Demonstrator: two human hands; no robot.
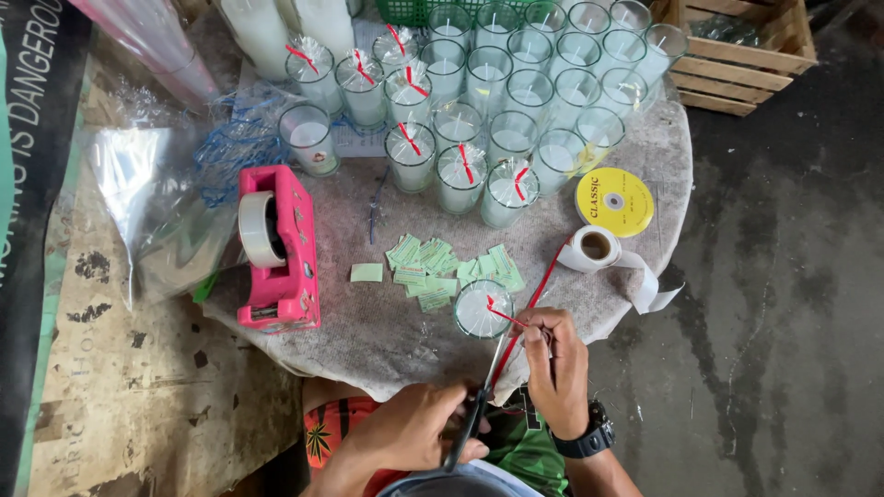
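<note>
Sitting at a round cloth-covered tabletop (387, 340), crowded at the far side with glass candles (516, 83). Resting at the near edge, a wrapped candle (481, 311). Pinching its red ribbon (539, 287) with the right hand (555, 364); gripping scissors (479, 405) with the left hand (410, 428), blades closing on the ribbon.

By the pink tape dispenser (276, 248): 1 scissors (479, 405), 1 yellow ribbon spool (614, 201), 1 white label roll (594, 247), approx. 25 candle glasses (460, 179).
</note>
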